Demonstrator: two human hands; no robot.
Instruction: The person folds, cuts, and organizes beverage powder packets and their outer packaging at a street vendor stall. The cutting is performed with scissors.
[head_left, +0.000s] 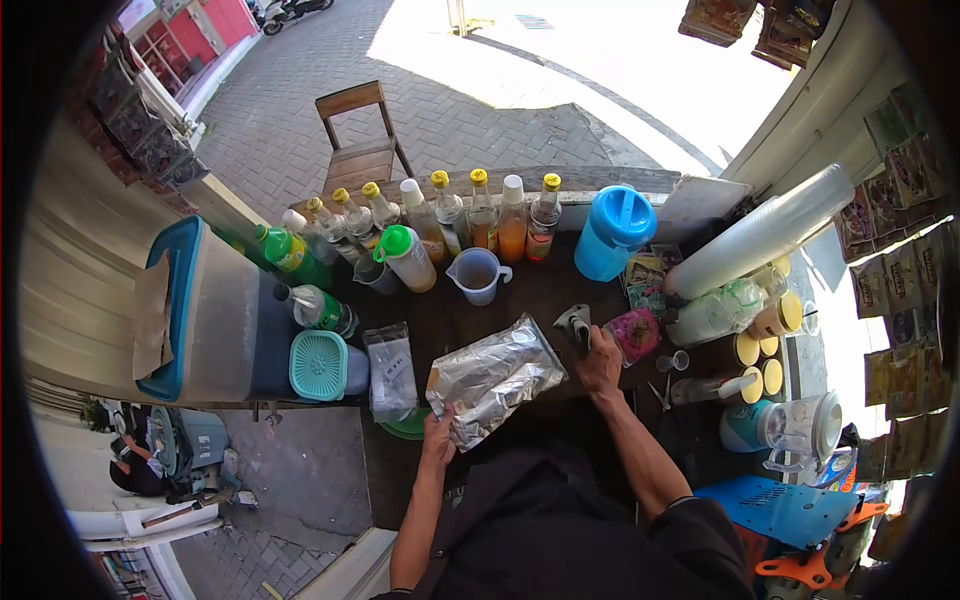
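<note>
My left hand [440,437] grips the lower left corner of a shiny silver foil pouch [500,375], held tilted above the dark table. To its right, my right hand [600,366] is closed on a crumpled grey-and-white cloth [574,322]. The cloth sits just off the pouch's upper right corner. Near my right hand lies a pink packet [634,335]. Left of the pouch is a stack of clear plastic bags [391,370], with part of a green dish [405,427] showing below it. A grey measuring jug [479,275] stands beyond the pouch.
Several glass bottles [484,215] line the table's far edge. A blue pitcher [614,232] and a long stack of plastic cups [765,230] are to the right. At the left stand a large lidded container [225,310] and a turquoise-lidded tub [320,364]. Scissors [660,393] lie at the right.
</note>
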